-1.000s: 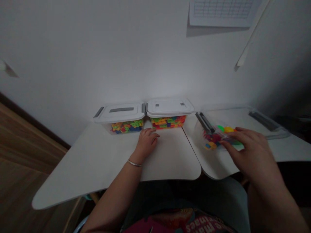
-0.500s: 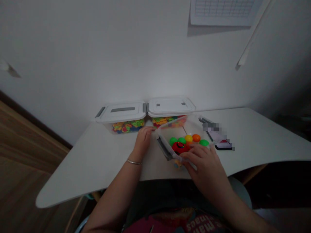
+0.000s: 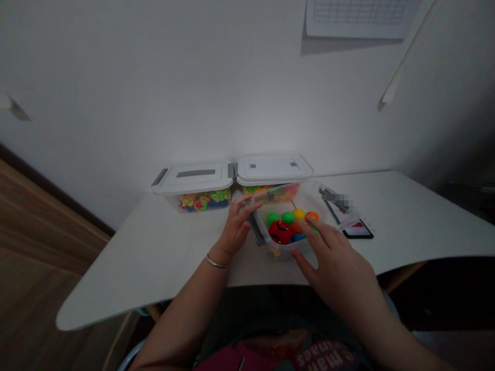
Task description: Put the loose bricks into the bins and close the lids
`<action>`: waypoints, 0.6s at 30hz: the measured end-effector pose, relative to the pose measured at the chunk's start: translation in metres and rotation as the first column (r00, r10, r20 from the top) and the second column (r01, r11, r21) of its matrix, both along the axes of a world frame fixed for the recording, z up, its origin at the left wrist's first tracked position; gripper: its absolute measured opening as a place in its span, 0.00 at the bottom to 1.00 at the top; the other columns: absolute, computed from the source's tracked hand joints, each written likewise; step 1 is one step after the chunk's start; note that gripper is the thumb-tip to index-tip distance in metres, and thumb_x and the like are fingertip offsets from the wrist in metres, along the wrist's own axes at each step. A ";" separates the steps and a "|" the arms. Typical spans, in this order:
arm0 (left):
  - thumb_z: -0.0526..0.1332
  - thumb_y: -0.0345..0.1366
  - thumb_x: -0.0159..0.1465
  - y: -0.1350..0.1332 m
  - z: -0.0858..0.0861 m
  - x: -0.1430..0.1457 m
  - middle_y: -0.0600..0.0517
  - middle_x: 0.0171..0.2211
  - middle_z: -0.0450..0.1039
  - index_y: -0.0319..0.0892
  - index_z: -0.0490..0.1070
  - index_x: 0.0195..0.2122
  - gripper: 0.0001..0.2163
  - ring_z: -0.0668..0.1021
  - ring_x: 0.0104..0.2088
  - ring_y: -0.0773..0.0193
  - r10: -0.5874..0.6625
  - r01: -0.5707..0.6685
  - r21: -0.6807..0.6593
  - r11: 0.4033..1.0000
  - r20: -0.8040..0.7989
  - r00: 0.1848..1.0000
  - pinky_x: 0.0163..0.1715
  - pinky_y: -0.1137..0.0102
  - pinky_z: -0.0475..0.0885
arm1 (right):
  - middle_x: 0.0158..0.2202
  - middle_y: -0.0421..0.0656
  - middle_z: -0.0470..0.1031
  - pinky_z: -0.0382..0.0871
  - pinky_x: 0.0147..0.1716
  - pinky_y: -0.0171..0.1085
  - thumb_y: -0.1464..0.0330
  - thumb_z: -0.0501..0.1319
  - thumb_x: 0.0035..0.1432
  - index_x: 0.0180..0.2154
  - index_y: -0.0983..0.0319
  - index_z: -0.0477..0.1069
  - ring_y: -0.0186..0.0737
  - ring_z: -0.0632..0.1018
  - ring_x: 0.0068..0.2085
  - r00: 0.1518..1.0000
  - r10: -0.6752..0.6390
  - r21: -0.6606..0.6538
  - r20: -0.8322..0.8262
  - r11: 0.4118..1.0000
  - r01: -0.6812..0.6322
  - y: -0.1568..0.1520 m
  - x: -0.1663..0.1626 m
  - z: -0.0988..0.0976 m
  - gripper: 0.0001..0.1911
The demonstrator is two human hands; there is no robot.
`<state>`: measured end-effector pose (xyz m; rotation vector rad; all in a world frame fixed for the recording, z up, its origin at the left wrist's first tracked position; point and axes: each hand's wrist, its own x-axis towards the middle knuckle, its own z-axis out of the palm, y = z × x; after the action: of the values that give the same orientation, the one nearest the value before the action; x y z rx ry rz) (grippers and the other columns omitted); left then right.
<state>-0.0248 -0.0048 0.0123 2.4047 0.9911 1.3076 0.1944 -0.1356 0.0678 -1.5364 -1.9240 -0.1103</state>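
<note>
A clear plastic storage bin [image 3: 284, 250] without a lid stands on the table in front of me. In it lie a red ball with black markings [image 3: 280, 233], green balls [image 3: 287, 217], a yellow ball [image 3: 298, 214], orange balls [image 3: 311, 216] and something blue [image 3: 297, 237]. My left hand [image 3: 236, 226] is open at the bin's left side, fingertips on or just above the rim by the grey latch [image 3: 256, 229]. Over the near right part of the bin is my right hand [image 3: 335, 252], fingers apart and holding nothing. It hides part of the near wall and some balls.
Behind the bin, two white-lidded boxes of colourful pieces, one on the left [image 3: 195, 180] and one on the right [image 3: 273, 167], stand against the wall. A phone [image 3: 358, 230] lies right of the bin on the white table [image 3: 154, 257]. A printed sheet [image 3: 356, 18] hangs above.
My left hand has come right, onto or over the bin's left rim. My right hand has let go of the near rim. The bin has shifted slightly, and the red ball sits farther left.
</note>
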 end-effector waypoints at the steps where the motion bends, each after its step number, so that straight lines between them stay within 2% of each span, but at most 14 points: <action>1: 0.31 0.60 0.64 -0.002 0.002 0.001 0.42 0.60 0.58 0.45 0.69 0.54 0.36 0.64 0.61 0.54 -0.001 0.001 -0.011 1.000 -0.012 1.000 0.59 0.58 0.62 | 0.55 0.50 0.71 0.68 0.47 0.56 0.59 0.61 0.57 0.55 0.54 0.67 0.62 0.71 0.54 0.999 -0.016 0.011 0.043 1.000 0.016 0.002 0.007 0.002 0.24; 4: 0.31 0.59 0.65 -0.004 0.005 0.002 0.42 0.58 0.61 0.44 0.72 0.47 0.36 0.65 0.59 0.54 0.006 -0.006 -0.003 1.000 -0.001 1.000 0.59 0.58 0.62 | 0.50 0.51 0.75 0.67 0.44 0.54 0.58 0.61 0.57 0.52 0.56 0.70 0.59 0.74 0.47 0.980 -0.079 0.075 0.181 0.995 0.066 0.009 0.026 0.003 0.22; 7: 0.30 0.56 0.66 -0.003 0.007 -0.003 0.42 0.56 0.64 0.44 0.72 0.43 0.34 0.67 0.58 0.55 0.056 -0.056 0.009 0.998 0.063 0.996 0.59 0.58 0.64 | 0.47 0.50 0.77 0.64 0.46 0.54 0.57 0.61 0.57 0.49 0.57 0.72 0.56 0.75 0.45 0.971 -0.094 0.084 0.218 0.993 0.078 0.014 0.036 0.000 0.20; 10: 0.32 0.49 0.69 0.000 0.008 -0.011 0.43 0.55 0.64 0.44 0.71 0.39 0.29 0.69 0.57 0.58 0.196 -0.187 -0.081 0.979 0.125 0.973 0.57 0.60 0.66 | 0.45 0.45 0.79 0.58 0.55 0.57 0.57 0.61 0.58 0.48 0.55 0.72 0.52 0.76 0.46 0.981 0.060 0.022 0.183 0.998 -0.065 0.017 0.035 -0.002 0.18; 12: 0.36 0.45 0.69 0.004 0.008 -0.017 0.44 0.55 0.63 0.43 0.70 0.38 0.24 0.69 0.57 0.58 0.254 -0.230 -0.144 0.962 0.182 0.950 0.58 0.60 0.66 | 0.45 0.43 0.79 0.53 0.60 0.57 0.58 0.60 0.59 0.49 0.54 0.72 0.49 0.77 0.47 0.975 0.174 -0.028 0.136 0.985 -0.172 0.017 0.031 -0.001 0.17; 14: 0.37 0.42 0.69 0.008 0.006 -0.022 0.44 0.56 0.63 0.42 0.70 0.36 0.22 0.71 0.55 0.58 0.239 -0.173 -0.229 0.958 0.302 0.923 0.58 0.59 0.67 | 0.45 0.42 0.79 0.57 0.59 0.56 0.59 0.59 0.61 0.48 0.53 0.72 0.47 0.77 0.46 0.964 0.251 -0.085 0.085 0.966 -0.244 0.018 0.028 0.006 0.15; 16: 0.40 0.41 0.68 0.013 0.004 -0.025 0.44 0.56 0.64 0.42 0.70 0.36 0.20 0.73 0.53 0.57 0.171 -0.034 -0.300 0.953 0.446 0.878 0.57 0.58 0.67 | 0.44 0.42 0.79 0.67 0.52 0.50 0.60 0.56 0.62 0.46 0.54 0.74 0.45 0.78 0.44 0.959 0.284 -0.141 0.024 0.950 -0.278 0.024 0.026 0.016 0.13; 18: 0.47 0.42 0.65 0.017 0.002 -0.027 0.44 0.56 0.65 0.41 0.71 0.35 0.15 0.73 0.53 0.54 0.096 0.118 -0.326 0.938 0.571 0.815 0.57 0.57 0.66 | 0.43 0.42 0.79 0.73 0.44 0.45 0.60 0.54 0.63 0.44 0.54 0.75 0.43 0.79 0.42 0.961 0.277 -0.161 -0.026 0.947 -0.277 0.038 0.027 0.029 0.13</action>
<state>-0.0515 0.0119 0.0143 1.5857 0.9172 1.5660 0.2213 -0.0976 0.0967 -1.3472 -2.1701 0.1759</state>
